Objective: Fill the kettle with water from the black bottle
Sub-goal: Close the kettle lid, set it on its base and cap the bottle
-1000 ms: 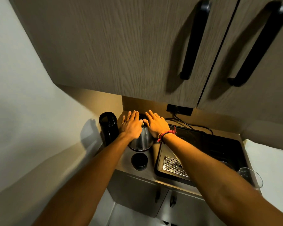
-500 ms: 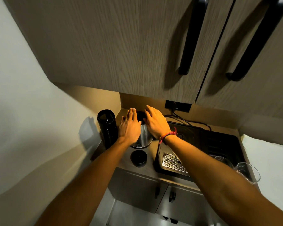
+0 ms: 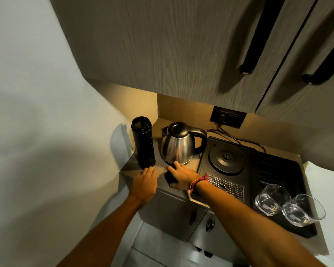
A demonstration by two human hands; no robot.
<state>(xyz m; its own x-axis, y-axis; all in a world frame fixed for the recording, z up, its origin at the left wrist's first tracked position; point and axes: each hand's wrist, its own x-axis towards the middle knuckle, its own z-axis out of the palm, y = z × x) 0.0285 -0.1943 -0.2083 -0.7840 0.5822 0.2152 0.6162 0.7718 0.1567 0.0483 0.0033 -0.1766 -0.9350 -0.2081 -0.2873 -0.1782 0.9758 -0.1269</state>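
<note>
Bottle [image 3: 143, 144] uncapped beside kettle [image 3: 178, 146]; right hand [image 3: 182, 177] closing on cap [image 3: 170, 177], left hand [image 3: 146, 183] flat, empty, steadying.

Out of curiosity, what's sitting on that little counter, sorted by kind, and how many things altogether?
Black bottle: 1
Steel kettle: 1
Black bottle cap under the right hand: 1
Black kettle tray: 1
Drinking glasses: 2
Total: 6

place: small kitchenette | evidence: kettle [image 3: 178, 146], kettle base tray [image 3: 258, 170], glasses [image 3: 272, 199], wall cabinets [image 3: 172, 45]
</note>
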